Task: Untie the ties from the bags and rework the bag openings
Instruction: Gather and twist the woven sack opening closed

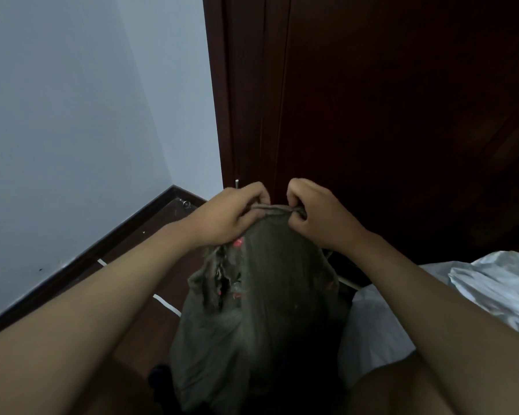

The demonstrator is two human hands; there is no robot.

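A grey-green translucent plastic bag (270, 298) hangs stretched in front of me, full and dark at the bottom. Crumpled contents with red specks show through its left side. My left hand (231, 217) pinches the left end of the bag's gathered top edge (274, 207). My right hand (318, 217) pinches the right end of that edge, fingers curled around it. The edge runs taut between both hands. No separate tie can be made out.
A white plastic bag (492, 289) lies at the lower right. A dark wooden door (372, 100) stands straight ahead, a pale wall (72, 115) with dark skirting on the left. A white strip (165, 302) lies on the brown floor.
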